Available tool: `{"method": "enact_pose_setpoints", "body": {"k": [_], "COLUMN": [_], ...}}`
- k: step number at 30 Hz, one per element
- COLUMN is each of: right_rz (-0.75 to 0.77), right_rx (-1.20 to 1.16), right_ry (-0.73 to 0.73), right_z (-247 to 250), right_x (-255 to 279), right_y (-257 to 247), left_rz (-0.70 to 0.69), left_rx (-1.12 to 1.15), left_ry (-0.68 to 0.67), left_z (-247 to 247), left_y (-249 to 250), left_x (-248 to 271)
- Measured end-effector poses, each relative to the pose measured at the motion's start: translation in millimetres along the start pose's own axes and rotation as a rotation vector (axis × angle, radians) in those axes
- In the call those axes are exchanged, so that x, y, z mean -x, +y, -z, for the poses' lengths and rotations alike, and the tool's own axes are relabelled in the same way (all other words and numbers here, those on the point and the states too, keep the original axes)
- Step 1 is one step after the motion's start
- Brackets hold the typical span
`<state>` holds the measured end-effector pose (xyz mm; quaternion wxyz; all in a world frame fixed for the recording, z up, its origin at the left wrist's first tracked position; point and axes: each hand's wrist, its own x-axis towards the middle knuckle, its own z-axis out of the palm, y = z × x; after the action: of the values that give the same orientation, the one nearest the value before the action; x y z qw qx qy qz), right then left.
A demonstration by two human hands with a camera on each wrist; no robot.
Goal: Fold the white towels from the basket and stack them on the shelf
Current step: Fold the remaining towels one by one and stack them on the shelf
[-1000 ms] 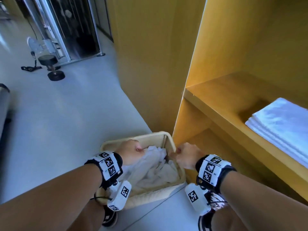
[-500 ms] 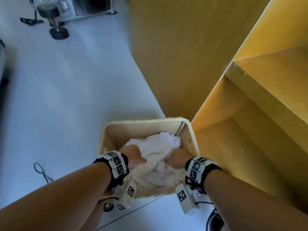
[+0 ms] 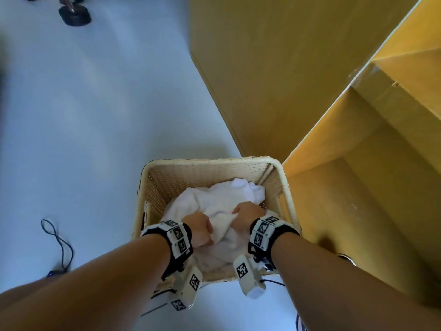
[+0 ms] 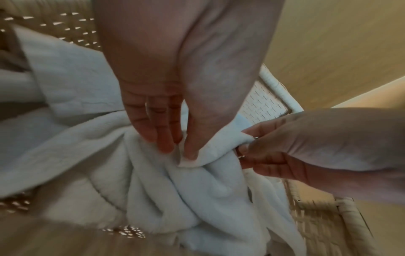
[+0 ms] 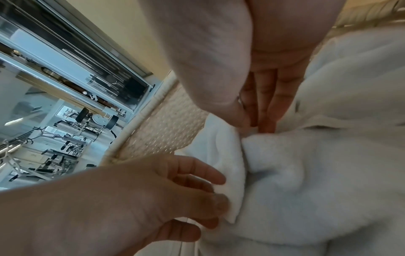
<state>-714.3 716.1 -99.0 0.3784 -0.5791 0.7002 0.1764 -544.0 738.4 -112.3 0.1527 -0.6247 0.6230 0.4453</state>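
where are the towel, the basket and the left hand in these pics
towel (image 3: 222,201), head view, on the crumpled white cloth between the hands.
basket (image 3: 205,162), head view, on its far woven rim.
left hand (image 3: 199,229), head view, on the back of the hand gripping the towel.

No words, numbers or brand names to read anywhere here. The only markings are black-and-white square coded tags on the white wrist bands, left and right, and on the white camera blocks hanging below them, and those carry patterns, not letters.
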Motion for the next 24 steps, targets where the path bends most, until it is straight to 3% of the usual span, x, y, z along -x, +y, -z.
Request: {"method": "enact_pose_setpoints", "body": {"k": [4, 8, 18, 24], "right_rz": [0.048, 0.075, 0.169, 0.227], "right_rx": [0.126, 0.193, -0.108, -0.273], "right_ry": [0.056, 0.243, 0.346, 0.359], "right_z": [12, 27, 74, 88], "right_x": [5, 26, 115, 177], "right_y": [-3, -6, 18, 37], "left_rz": [-0.009, 0.002, -0.171, -0.285], "left_rx": [0.026, 0.161, 0.699, 0.878], "left_ry": [0.071, 0.08, 0.165, 0.094], "left_z": [4, 20, 54, 63], "left_y": [-1, 9, 46, 60], "left_x": [3, 13, 71, 120]}}
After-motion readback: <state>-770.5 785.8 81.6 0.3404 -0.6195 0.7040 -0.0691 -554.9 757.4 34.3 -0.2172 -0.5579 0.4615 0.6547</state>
